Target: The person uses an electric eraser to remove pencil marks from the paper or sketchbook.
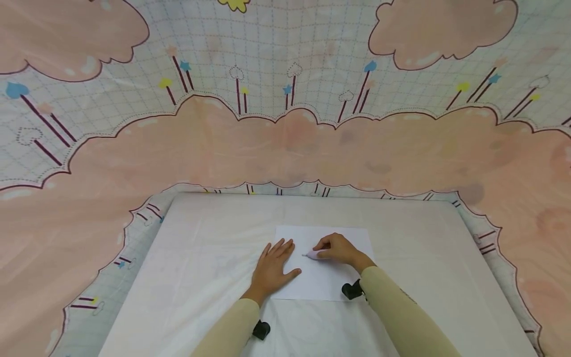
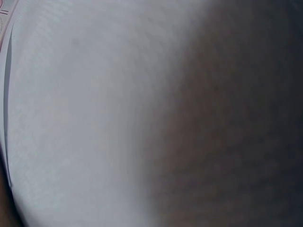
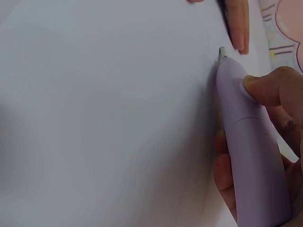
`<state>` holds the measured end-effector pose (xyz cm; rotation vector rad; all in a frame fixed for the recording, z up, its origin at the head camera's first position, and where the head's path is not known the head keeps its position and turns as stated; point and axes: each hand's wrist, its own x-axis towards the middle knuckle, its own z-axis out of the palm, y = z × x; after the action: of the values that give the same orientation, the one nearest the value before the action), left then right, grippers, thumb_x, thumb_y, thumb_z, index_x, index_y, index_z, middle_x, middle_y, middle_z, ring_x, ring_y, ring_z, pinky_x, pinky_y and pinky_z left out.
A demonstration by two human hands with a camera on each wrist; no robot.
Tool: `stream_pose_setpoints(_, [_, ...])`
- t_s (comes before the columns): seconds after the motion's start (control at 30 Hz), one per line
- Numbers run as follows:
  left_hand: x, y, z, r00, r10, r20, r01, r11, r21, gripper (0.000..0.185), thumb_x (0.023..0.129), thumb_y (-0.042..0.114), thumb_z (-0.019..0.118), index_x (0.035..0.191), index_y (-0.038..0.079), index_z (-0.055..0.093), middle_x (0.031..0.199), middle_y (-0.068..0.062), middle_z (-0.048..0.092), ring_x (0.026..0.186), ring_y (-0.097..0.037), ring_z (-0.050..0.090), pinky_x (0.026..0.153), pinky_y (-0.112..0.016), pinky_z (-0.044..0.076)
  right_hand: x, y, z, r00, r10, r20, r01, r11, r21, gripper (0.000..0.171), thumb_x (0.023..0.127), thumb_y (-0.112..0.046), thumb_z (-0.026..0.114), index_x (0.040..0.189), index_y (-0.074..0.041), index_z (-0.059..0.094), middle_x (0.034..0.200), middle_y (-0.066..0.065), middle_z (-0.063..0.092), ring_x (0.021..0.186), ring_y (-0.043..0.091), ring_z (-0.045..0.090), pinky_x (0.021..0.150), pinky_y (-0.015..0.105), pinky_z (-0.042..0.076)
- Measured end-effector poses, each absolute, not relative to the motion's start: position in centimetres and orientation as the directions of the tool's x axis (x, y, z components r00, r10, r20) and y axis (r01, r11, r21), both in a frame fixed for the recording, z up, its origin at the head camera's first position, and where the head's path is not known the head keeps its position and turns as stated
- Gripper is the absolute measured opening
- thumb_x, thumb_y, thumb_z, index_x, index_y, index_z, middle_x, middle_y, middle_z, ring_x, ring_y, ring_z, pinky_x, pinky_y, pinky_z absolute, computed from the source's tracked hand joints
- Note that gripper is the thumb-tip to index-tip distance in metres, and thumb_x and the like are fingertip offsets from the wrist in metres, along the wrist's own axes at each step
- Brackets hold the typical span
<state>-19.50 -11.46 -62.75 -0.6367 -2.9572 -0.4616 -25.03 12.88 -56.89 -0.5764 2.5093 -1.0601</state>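
A lilac plastic pen is gripped by the right hand, its tip apparently touching the white paper sheet. The sheet is pressed flat by the left hand, fingers straight, on the white tabletop.

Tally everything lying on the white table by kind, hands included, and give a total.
Sheets of paper: 1
Pens: 1, lilac, gripped by the right hand
Hands: 2, the left hand pressing flat on the sheet
Total: 4
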Motion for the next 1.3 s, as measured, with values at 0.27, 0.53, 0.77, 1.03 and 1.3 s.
stream_pose_setpoints(0.27, [-19.5,-11.2,-62.6,-0.915,0.383,0.126,0.403,0.872,0.276,0.077,0.091,0.065,0.052,0.151,0.018,0.042,0.158,0.006,0.035,0.149,-0.018,0.025,0.124,-0.047,0.015,-25.0,13.8,-56.8,-0.868,-0.464,-0.177,-0.201,0.654,-0.73,0.01,0.086,-0.014,0.074,0.094,-0.01,0.077,0.099,0.0,0.073,0.091,0.011,0.062,0.083,0.031,0.053])
stream_pose_setpoints(0.53, [-19.4,-11.2,-62.6,-0.913,0.384,0.14,0.409,0.863,0.298,0.077,0.091,0.064,0.053,0.15,0.017,0.043,0.158,0.005,0.036,0.149,-0.018,0.026,0.123,-0.047,0.015,-24.9,14.6,-56.7,-0.873,-0.457,-0.172,-0.196,0.65,-0.735,0.01,0.086,-0.013,0.074,0.095,-0.01,0.077,0.099,0.001,0.073,0.095,0.015,0.062,0.087,0.035,0.053])
stream_pose_setpoints(0.77, [-19.5,-11.2,-62.4,-0.916,0.38,0.13,0.402,0.863,0.307,0.077,0.091,0.064,0.054,0.15,0.016,0.043,0.158,0.005,0.036,0.149,-0.019,0.026,0.124,-0.046,0.014,-24.7,15.5,-56.6,-0.884,-0.433,-0.177,-0.174,0.655,-0.736,0.012,0.085,-0.014,0.075,0.096,-0.009,0.077,0.101,0.001,0.073,0.097,0.016,0.062,0.086,0.034,0.052])
stream_pose_setpoints(1.03, [-19.3,-11.0,-62.2,-0.913,0.38,0.147,0.408,0.857,0.316,0.076,0.091,0.061,0.056,0.149,0.015,0.044,0.158,0.004,0.037,0.149,-0.02,0.027,0.123,-0.047,0.014,-24.1,17.1,-56.9,-0.931,-0.318,-0.177,-0.075,0.645,-0.761,0.022,0.088,-0.021,0.074,0.108,-0.012,0.075,0.112,0.005,0.07,0.099,0.018,0.06,0.087,0.035,0.051])
stream_pose_setpoints(1.3, [-19.0,-10.9,-62.3,-0.917,0.37,0.148,0.399,0.857,0.327,0.076,0.091,0.061,0.055,0.149,0.015,0.044,0.158,0.005,0.037,0.149,-0.019,0.027,0.124,-0.046,0.014,-22.6,20.2,-57.1,-0.971,-0.174,-0.164,0.016,0.636,-0.771,0.041,0.08,-0.019,0.081,0.118,-0.011,0.07,0.111,0.009,0.064,0.099,0.024,0.057,0.079,0.031,0.05])
